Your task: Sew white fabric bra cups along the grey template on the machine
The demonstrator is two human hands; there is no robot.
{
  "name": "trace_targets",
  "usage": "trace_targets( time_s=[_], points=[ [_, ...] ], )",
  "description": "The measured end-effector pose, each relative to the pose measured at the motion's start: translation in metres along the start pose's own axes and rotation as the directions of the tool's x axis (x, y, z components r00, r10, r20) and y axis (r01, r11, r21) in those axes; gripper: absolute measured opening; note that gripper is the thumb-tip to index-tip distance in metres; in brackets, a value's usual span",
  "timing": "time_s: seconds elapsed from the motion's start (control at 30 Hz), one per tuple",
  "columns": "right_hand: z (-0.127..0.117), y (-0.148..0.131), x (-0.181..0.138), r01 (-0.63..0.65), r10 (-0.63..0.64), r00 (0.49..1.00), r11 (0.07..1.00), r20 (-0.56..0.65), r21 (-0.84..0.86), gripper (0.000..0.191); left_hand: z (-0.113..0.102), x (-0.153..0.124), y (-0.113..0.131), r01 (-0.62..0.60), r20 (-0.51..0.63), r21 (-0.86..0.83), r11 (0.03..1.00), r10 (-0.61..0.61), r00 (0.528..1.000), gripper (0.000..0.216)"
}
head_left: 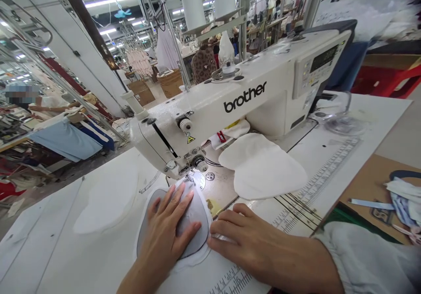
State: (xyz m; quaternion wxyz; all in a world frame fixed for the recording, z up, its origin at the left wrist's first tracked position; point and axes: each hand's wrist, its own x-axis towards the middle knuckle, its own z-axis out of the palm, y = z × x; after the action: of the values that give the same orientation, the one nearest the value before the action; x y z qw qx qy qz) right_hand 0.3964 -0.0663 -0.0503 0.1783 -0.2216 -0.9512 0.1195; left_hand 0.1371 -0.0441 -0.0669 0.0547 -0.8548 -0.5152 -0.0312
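My left hand (167, 228) lies flat with fingers spread on a grey rounded panel (194, 224), pressing it onto the machine bed. A padded white fabric border (208, 213) runs around the panel, and its far edge sits under the needle area (190, 177) of the white sewing machine (210, 109). On the right side, my right hand (240, 237) has curled fingers closed at the border's edge; its fingertips are partly hidden. White shaped fabric pieces (266, 169) lie just right of the needle, under the machine arm's front.
Another white fabric piece (108, 197) rests on the table's left. A ruler scale (332, 166) is printed along the right. Clear plastic (345, 120) sits at the back right, and a cardboard box (368, 188) with cloth scraps stands beyond the table edge. Thread cones (192, 4) stand above.
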Motion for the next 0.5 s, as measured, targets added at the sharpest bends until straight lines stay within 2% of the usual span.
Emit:
trace_targets(
  time_s=[0.17,0.5],
  points=[
    [0.0025,0.0014,0.0015,0.005,-0.006,1.0,1.0,-0.016,-0.025,0.027,-0.0007,0.0,0.0013,-0.03,-0.034,0.008,1.0,0.03,0.999,0.061],
    [-0.0016,0.0019,0.0051,0.05,-0.049,0.998,0.998,0.04,-0.027,0.023,-0.0008,-0.0016,0.0019,-0.047,-0.066,0.038,0.998,0.05,0.997,0.062]
  ],
)
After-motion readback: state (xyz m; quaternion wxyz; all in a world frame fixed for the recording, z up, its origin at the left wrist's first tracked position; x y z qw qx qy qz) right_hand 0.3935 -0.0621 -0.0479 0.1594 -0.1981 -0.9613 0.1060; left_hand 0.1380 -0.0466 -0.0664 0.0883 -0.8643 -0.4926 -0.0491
